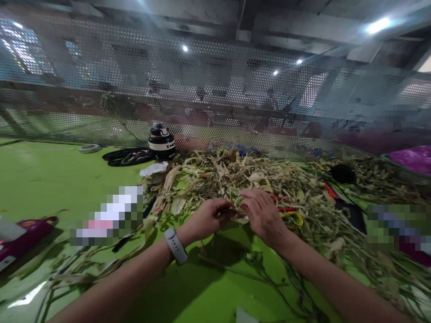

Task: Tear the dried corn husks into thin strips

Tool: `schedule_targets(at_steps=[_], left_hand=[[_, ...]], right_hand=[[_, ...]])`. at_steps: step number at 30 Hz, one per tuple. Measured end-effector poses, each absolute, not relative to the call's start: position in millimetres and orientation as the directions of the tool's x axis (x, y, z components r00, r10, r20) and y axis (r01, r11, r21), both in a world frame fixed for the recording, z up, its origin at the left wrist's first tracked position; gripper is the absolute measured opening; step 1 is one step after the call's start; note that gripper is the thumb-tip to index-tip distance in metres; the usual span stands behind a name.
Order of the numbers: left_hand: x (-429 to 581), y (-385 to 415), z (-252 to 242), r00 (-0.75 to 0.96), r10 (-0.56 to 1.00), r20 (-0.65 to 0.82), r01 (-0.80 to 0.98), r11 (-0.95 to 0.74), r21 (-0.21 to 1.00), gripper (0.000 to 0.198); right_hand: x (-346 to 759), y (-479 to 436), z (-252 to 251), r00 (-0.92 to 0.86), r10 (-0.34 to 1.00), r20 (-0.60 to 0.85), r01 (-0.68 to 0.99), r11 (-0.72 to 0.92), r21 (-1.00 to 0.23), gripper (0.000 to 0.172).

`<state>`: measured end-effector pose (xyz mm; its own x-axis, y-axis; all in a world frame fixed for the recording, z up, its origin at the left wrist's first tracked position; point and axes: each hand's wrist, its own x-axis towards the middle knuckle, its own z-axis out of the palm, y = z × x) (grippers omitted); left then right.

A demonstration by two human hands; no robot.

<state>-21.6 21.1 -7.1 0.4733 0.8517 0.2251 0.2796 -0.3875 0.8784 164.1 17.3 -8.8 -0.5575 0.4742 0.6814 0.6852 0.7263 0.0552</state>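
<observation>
My left hand, with a grey watch band on the wrist, has its thumb and fingers pinched together. Facing it, my right hand curls its fingers close to the left fingertips. Between the two runs a pale, curled dried leaf strip, gripped from both sides; its ends are hidden by the fingers. Just beyond lies a heap of dried leaves. Beside my right hand, yellow-handled scissors and a red-handled tool are partly buried in leaves. A green stem lies below my hands.
A black-and-white bottle stands at the back on the green table, near black straps and a tape roll. Perforated metal panelling rises behind. A purple bag sits far right; a maroon object lies left.
</observation>
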Motion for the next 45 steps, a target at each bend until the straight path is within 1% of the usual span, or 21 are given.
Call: schedule_targets(at_steps=[2,4,6,8,10,13,16,18,20,22,24,27,29,31,36,39,42,45], left_hand=[[-21,17,-3,0.513,0.821,0.25,0.325,-0.455,0.829,0.016],[-19,14,0,0.5,0.817,0.288,0.336,-0.489,0.805,0.015],[-17,12,0,0.491,0.821,0.293,0.291,-0.471,0.833,0.016],[-15,12,-2,0.491,0.839,0.234,0.206,-0.373,0.905,0.017],[-13,13,-6,0.482,0.864,0.146,0.119,-0.23,0.966,0.018],[-15,17,-12,0.434,0.898,0.075,0.038,-0.101,0.994,0.021],[-22,24,-15,0.392,0.92,0.015,-0.015,-0.01,1.0,0.025],[-27,28,-16,0.378,0.925,-0.036,-0.059,0.063,0.996,0.027],[-30,31,-17,0.374,0.925,-0.071,-0.093,0.114,0.989,0.028],[-31,32,-18,0.385,0.919,-0.083,-0.113,0.137,0.984,0.028],[-31,32,-18,0.42,0.904,-0.078,-0.136,0.147,0.98,0.026],[-31,31,-19,0.489,0.871,-0.05,-0.157,0.145,0.977,0.024],[-30,29,-18,0.518,0.855,-0.033,-0.161,0.135,0.978,0.021],[-30,27,-15,0.546,0.838,-0.024,-0.154,0.128,0.98,0.019],[-31,23,-7,0.682,0.731,-0.022,-0.098,0.122,0.988,0.02],[-31,22,-5,0.714,0.699,-0.033,-0.09,0.139,0.986,0.021],[-29,23,-8,0.665,0.745,-0.053,-0.108,0.167,0.98,0.023],[-26,23,-11,0.533,0.839,-0.11,-0.143,0.218,0.965,0.025]], right_hand=[[163,18,-12,-0.492,0.547,0.677,0.706,0.705,-0.057,0.015],[160,18,-15,-0.386,0.636,0.668,0.736,0.649,-0.192,0.016],[157,16,-17,-0.288,0.713,0.639,0.736,0.592,-0.328,0.015],[154,14,-18,-0.231,0.77,0.595,0.72,0.546,-0.427,0.016],[153,12,-17,-0.221,0.806,0.549,0.702,0.522,-0.484,0.018],[159,15,-10,-0.208,0.857,0.471,0.644,0.482,-0.594,0.017],[170,25,3,-0.135,0.926,0.352,0.515,0.369,-0.774,0.026],[178,32,12,-0.108,0.965,0.238,0.322,0.26,-0.91,0.027],[183,36,19,-0.107,0.983,0.148,0.075,0.156,-0.985,0.026],[187,39,23,-0.116,0.989,0.093,-0.148,0.075,-0.986,0.025],[188,40,23,-0.154,0.988,0.027,-0.3,-0.02,-0.954,0.023],[190,41,20,-0.225,0.972,-0.069,-0.439,-0.165,-0.883,0.019],[191,42,17,-0.256,0.963,-0.078,-0.518,-0.205,-0.831,0.019],[193,43,14,-0.282,0.957,-0.067,-0.563,-0.222,-0.796,0.019],[194,44,11,-0.287,0.948,-0.138,-0.542,-0.28,-0.793,0.014],[192,43,12,-0.258,0.957,-0.13,-0.519,-0.251,-0.817,0.016],[190,40,14,-0.252,0.967,-0.033,-0.449,-0.147,-0.881,0.017],[187,36,16,-0.291,0.953,0.082,-0.256,0.005,-0.967,0.018]])
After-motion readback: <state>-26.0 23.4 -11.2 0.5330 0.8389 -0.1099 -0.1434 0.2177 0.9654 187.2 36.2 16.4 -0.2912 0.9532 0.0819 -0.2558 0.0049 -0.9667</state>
